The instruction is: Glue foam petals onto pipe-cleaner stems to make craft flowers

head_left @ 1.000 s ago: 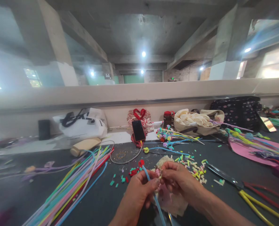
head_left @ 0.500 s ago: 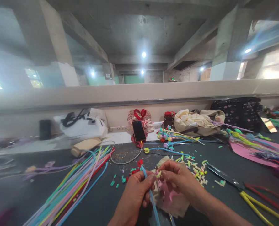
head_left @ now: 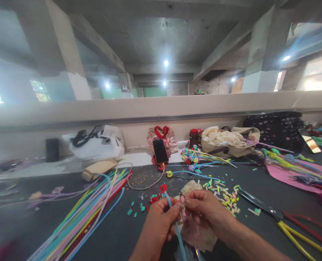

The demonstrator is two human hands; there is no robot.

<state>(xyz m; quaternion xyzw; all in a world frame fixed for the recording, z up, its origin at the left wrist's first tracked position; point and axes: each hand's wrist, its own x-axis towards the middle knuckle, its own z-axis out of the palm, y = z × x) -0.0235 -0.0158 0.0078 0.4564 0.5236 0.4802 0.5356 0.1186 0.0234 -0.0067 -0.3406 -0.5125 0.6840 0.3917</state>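
Observation:
My left hand (head_left: 161, 221) is closed around a light blue pipe cleaner (head_left: 180, 241), which slants down toward the lower edge. At its upper end sits a small red curled piece (head_left: 163, 188). My right hand (head_left: 209, 210) pinches close to the left fingertips, where a small pinkish bit (head_left: 182, 199) shows; its exact kind is too small to make out. Beneath both hands lies a beige cloth (head_left: 208, 242) with a pink patch. Short red and green cut pieces (head_left: 155, 198) lie beyond my left hand, and a heap of short yellow and white pieces (head_left: 228, 199) beyond my right.
Long coloured pipe cleaners (head_left: 88, 217) lie bundled at left. Scissors (head_left: 272, 213) with red and yellow handles rest at right. Finished-looking flower stems (head_left: 197, 157), a phone (head_left: 160, 151) on a cable, a red-lidded bottle (head_left: 195, 137) and several bags line the back.
Both hands have shifted slightly, their fingertips now closer together. The yellow bit seen at the right fingertips is now mostly hidden. The blue pipe cleaner moved a little right.

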